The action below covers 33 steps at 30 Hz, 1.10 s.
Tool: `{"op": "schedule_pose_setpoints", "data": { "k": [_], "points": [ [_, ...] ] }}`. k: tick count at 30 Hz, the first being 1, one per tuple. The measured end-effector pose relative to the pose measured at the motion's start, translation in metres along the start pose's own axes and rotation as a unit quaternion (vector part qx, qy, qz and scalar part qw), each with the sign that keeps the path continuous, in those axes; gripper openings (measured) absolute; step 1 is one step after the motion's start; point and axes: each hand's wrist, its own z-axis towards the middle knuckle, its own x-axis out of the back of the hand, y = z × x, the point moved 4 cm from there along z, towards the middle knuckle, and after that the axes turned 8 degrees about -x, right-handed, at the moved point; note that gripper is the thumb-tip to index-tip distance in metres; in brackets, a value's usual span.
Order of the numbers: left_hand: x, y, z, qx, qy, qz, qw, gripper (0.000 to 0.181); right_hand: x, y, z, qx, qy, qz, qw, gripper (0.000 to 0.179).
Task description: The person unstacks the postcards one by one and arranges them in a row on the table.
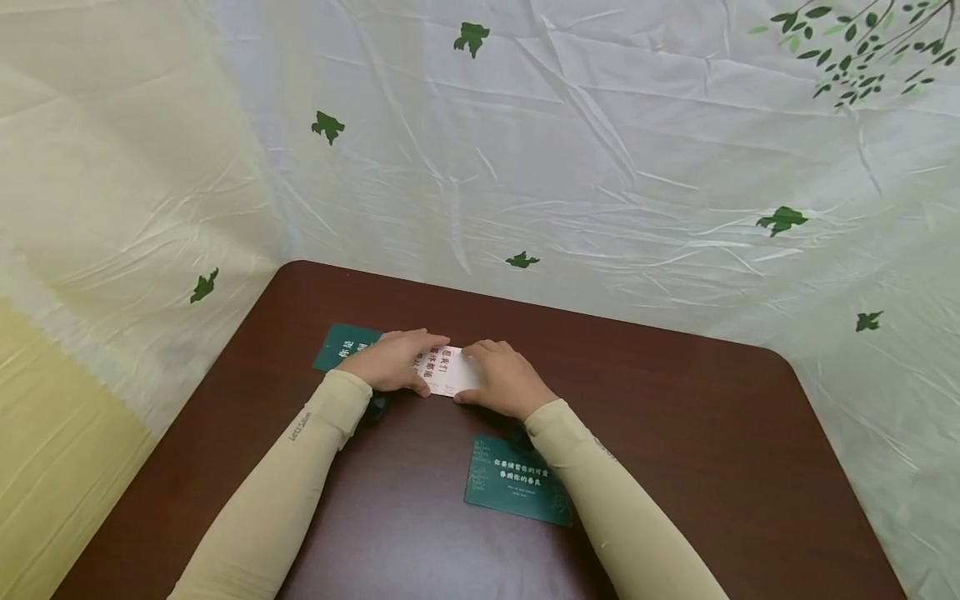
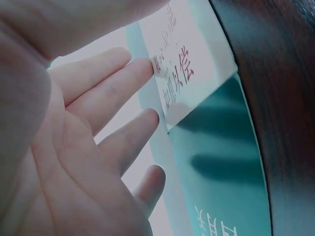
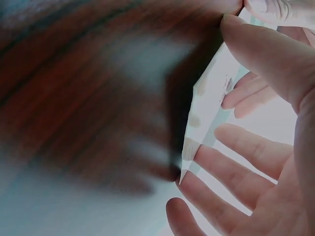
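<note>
A white card with red Chinese writing lies flat between both hands on the far part of the table. My left hand spans its left part, thumb at the near edge and fingers at the far edge. My right hand holds the right end the same way, and in the right wrist view its thumb and fingertips touch opposite edges of the white card. In the left wrist view the white card overlaps a green card with white writing. The left hand partly covers that green card.
Another green card with white writing lies nearer, partly under the right forearm. The brown table has rounded far corners. Pale cloth with green leaf prints hangs behind and beside it.
</note>
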Motion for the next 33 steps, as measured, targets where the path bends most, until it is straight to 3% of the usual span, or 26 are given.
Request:
{"op": "schedule_pose_setpoints", "data": {
  "k": [7,14,18,23,27,33],
  "points": [
    [-0.003,0.011,0.005,0.003,-0.002,-0.008,1.0000,0.092,0.003,0.016,-0.009,-0.018,-0.012,0.040,0.9990,0.091],
    [-0.016,0.042,0.007,-0.032,0.029,0.004,0.9990,0.092,0.017,0.048,-0.057,-0.034,-0.002,0.064,0.9974,0.101],
    [-0.041,0.075,-0.002,-0.080,0.006,0.022,0.9965,0.093,0.018,0.057,-0.103,-0.034,-0.002,0.076,0.9965,0.104],
    [-0.068,0.116,-0.025,-0.121,-0.034,0.062,0.9901,0.102,0.009,0.064,-0.152,-0.014,-0.020,0.093,0.9954,0.115],
    [-0.083,0.131,-0.040,-0.135,-0.034,0.107,0.9844,0.107,0.004,0.064,-0.173,0.011,-0.029,0.082,0.9961,0.115],
    [-0.099,0.142,-0.051,-0.142,-0.020,0.156,0.9772,0.104,0.002,0.067,-0.190,0.024,-0.007,0.054,0.9982,0.096]
  ]
}}
